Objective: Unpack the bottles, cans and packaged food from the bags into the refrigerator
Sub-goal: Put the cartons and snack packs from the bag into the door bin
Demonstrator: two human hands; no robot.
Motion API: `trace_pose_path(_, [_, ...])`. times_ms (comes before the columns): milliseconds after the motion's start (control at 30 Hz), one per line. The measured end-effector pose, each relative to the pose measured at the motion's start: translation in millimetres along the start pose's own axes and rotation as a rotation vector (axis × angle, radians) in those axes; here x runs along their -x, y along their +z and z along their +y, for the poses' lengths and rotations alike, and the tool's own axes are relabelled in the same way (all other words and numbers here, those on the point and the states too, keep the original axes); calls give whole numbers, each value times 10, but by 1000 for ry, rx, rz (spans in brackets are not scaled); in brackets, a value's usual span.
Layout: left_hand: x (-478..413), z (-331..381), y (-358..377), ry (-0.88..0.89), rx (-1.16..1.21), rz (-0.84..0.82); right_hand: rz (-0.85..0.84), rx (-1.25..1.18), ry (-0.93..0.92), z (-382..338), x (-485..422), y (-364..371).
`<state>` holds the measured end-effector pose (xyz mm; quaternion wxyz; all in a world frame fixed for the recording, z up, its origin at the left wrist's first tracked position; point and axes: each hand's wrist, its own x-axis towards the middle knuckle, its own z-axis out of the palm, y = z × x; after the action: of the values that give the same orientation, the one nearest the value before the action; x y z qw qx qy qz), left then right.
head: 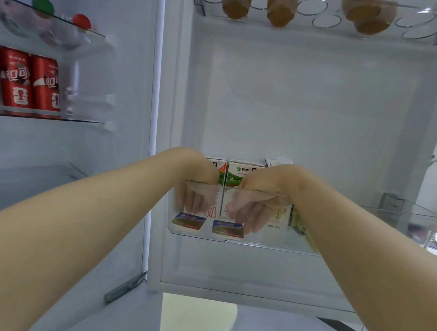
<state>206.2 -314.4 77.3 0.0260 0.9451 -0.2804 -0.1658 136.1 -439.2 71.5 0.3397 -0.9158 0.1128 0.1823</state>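
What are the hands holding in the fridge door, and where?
Left hand rests fingers on the front of the left carton, right hand on the middle carton, inside the door bin. Thumbs hidden: a grip cannot be told.

Clear glossy plastic door bin (234, 238)

Red cans (15, 78), green-and-white milk cartons (237, 174), brown eggs (278, 16)

left grip (194, 189), right grip (257, 195), both pointing down
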Motion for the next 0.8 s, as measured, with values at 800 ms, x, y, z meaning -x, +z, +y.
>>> trace_pose_path(800, [353,-240,161,261,152,530,-122,-74,-94,-42,130,43])
